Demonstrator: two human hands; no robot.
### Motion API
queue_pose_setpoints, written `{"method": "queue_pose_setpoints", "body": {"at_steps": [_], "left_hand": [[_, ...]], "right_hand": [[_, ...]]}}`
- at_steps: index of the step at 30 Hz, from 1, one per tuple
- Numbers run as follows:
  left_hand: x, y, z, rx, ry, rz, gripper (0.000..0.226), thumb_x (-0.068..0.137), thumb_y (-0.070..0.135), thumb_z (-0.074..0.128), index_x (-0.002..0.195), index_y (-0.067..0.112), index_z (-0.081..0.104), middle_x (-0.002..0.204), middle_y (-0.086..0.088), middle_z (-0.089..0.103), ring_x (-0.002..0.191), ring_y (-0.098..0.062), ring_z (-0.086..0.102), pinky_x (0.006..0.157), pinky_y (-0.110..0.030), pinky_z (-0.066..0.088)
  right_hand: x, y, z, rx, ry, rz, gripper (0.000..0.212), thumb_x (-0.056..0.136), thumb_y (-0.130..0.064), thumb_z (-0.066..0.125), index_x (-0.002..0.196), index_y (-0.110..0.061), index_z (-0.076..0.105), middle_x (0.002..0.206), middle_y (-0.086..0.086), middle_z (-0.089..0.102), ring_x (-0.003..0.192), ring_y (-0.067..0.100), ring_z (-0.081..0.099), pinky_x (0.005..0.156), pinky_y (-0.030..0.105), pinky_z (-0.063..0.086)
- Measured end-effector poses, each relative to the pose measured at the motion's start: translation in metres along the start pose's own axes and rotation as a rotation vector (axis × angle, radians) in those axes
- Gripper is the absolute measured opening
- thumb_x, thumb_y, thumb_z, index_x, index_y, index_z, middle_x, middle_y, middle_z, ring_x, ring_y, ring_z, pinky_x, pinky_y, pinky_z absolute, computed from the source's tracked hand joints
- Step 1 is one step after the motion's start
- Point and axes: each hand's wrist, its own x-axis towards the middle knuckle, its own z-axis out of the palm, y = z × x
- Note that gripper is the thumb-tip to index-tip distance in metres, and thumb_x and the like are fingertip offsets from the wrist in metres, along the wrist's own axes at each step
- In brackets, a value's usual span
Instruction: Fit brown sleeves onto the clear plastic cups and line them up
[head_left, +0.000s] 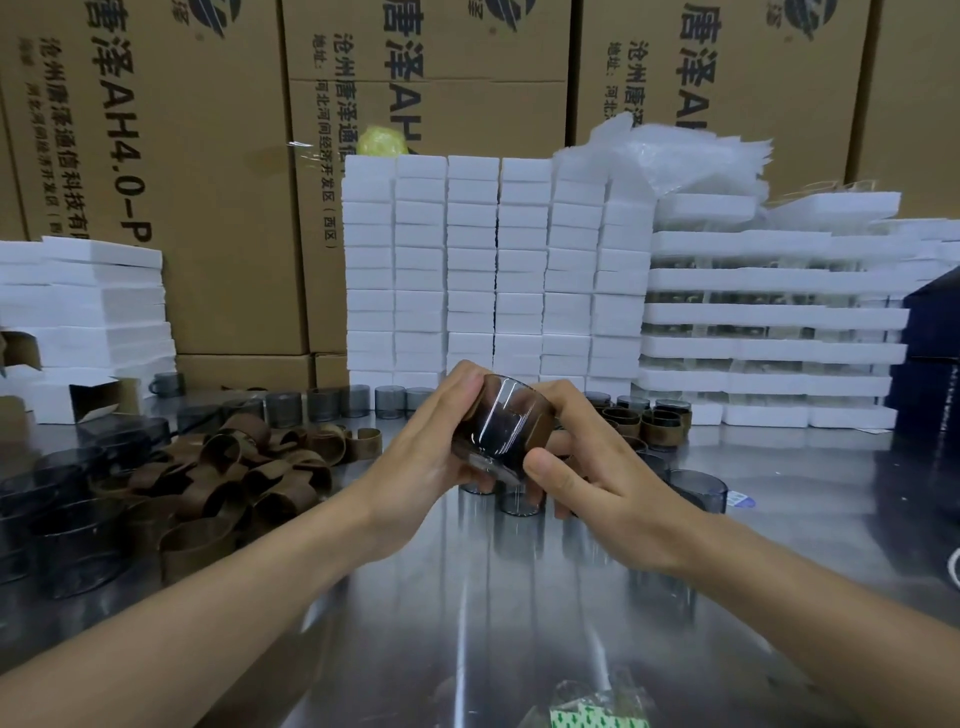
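Observation:
Both my hands hold one clear plastic cup (501, 423) tilted on its side above the steel table (467, 597), its base turned toward me. A brown sleeve wraps the cup. My left hand (431, 447) grips its left side with the fingers curled over the top. My right hand (587, 462) grips its right side, thumb on the rim near the base. A heap of loose brown sleeves (234, 467) lies at the left. Cups fitted with sleeves (660, 421) stand at the back right. Bare clear cups (332, 402) stand in a row behind.
Stacks of white foam trays (493, 270) and cardboard boxes (208, 156) wall off the back. More clear cups (57, 519) crowd the left edge; others (696, 488) stand under my right hand. A dark blue box (930, 353) sits at the right.

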Motion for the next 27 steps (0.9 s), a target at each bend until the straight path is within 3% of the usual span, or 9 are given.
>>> {"method": "queue_pose_setpoints", "body": {"at_steps": [3, 6, 10, 12, 15, 17, 20, 24, 27], "left_hand": [[0.0006, -0.0003, -0.0008, -0.014, -0.008, -0.006, 0.054, 0.111, 0.056, 0.037, 0.112, 0.003, 0.046, 0.094, -0.011, 0.062, 0.078, -0.022, 0.059, 0.073, -0.044, 0.039], [0.0009, -0.0005, 0.0003, -0.035, 0.038, -0.002, 0.048, 0.107, 0.061, 0.041, 0.114, 0.014, 0.053, 0.102, -0.009, 0.06, 0.085, -0.021, 0.057, 0.074, -0.043, 0.043], [0.0021, -0.0018, 0.0016, -0.084, 0.159, 0.029, 0.038, 0.105, 0.059, 0.046, 0.122, 0.028, 0.058, 0.113, -0.001, 0.07, 0.1, -0.016, 0.066, 0.074, -0.036, 0.052], [0.0023, -0.0018, 0.0013, -0.132, 0.205, 0.039, 0.043, 0.103, 0.062, 0.051, 0.13, 0.029, 0.055, 0.121, -0.003, 0.073, 0.107, -0.019, 0.07, 0.08, -0.041, 0.054], [0.0028, -0.0009, 0.001, -0.207, 0.229, 0.005, 0.059, 0.097, 0.064, 0.058, 0.142, 0.026, 0.053, 0.129, -0.006, 0.075, 0.118, -0.025, 0.073, 0.096, -0.049, 0.057], [0.003, 0.0001, 0.0013, -0.258, 0.192, -0.05, 0.061, 0.099, 0.064, 0.057, 0.144, 0.023, 0.059, 0.134, -0.007, 0.074, 0.122, -0.024, 0.072, 0.1, -0.047, 0.058], [0.0012, 0.0026, 0.0052, -0.354, 0.069, -0.137, 0.059, 0.105, 0.067, 0.047, 0.148, 0.029, 0.061, 0.144, -0.005, 0.07, 0.127, -0.019, 0.069, 0.09, -0.032, 0.06], [0.0, 0.0016, 0.0061, -0.545, -0.039, -0.221, 0.06, 0.103, 0.069, 0.05, 0.142, 0.026, 0.061, 0.135, -0.019, 0.071, 0.109, -0.027, 0.072, 0.08, -0.036, 0.058], [-0.0005, -0.0005, 0.0067, -0.592, -0.078, -0.253, 0.068, 0.103, 0.073, 0.042, 0.136, 0.02, 0.071, 0.124, -0.019, 0.069, 0.103, -0.026, 0.069, 0.078, -0.038, 0.053]], "right_hand": [[0.0, 0.0005, -0.0032, -0.03, 0.002, -0.023, 0.039, 0.103, -0.054, 0.055, 0.135, -0.033, 0.05, 0.114, 0.008, 0.059, 0.084, 0.024, 0.068, 0.067, 0.025, 0.051], [-0.0001, 0.0002, -0.0049, -0.069, 0.041, -0.034, 0.037, 0.103, -0.056, 0.055, 0.135, -0.039, 0.05, 0.111, 0.002, 0.064, 0.086, 0.028, 0.07, 0.068, 0.042, 0.058], [0.0021, -0.0018, -0.0029, -0.061, 0.195, -0.015, 0.046, 0.098, -0.061, 0.061, 0.141, -0.055, 0.045, 0.126, -0.023, 0.061, 0.082, 0.024, 0.07, 0.066, 0.035, 0.059], [0.0035, -0.0021, -0.0009, -0.057, 0.251, -0.027, 0.058, 0.093, -0.057, 0.072, 0.144, -0.056, 0.044, 0.134, -0.026, 0.056, 0.082, 0.023, 0.073, 0.064, 0.035, 0.06], [0.0058, 0.0, 0.0017, -0.204, 0.312, -0.114, 0.068, 0.089, -0.043, 0.084, 0.143, -0.054, 0.044, 0.137, -0.025, 0.057, 0.083, 0.018, 0.078, 0.065, 0.016, 0.053], [0.0075, 0.0028, 0.0023, -0.26, 0.368, -0.139, 0.066, 0.091, -0.027, 0.086, 0.138, -0.053, 0.047, 0.129, -0.019, 0.064, 0.084, 0.013, 0.078, 0.061, 0.017, 0.053], [0.007, 0.0049, 0.0024, -0.314, 0.421, -0.178, 0.069, 0.091, -0.018, 0.083, 0.131, -0.061, 0.046, 0.121, -0.013, 0.068, 0.087, 0.009, 0.078, 0.056, 0.031, 0.059], [0.0052, 0.0059, 0.0025, -0.326, 0.411, -0.176, 0.067, 0.091, -0.018, 0.078, 0.13, -0.061, 0.045, 0.119, -0.014, 0.069, 0.072, 0.01, 0.078, 0.059, 0.025, 0.059], [0.0056, 0.0054, 0.0042, -0.335, 0.373, -0.165, 0.062, 0.092, -0.022, 0.077, 0.134, -0.055, 0.046, 0.13, -0.037, 0.063, 0.067, 0.007, 0.077, 0.063, 0.024, 0.061]]}}
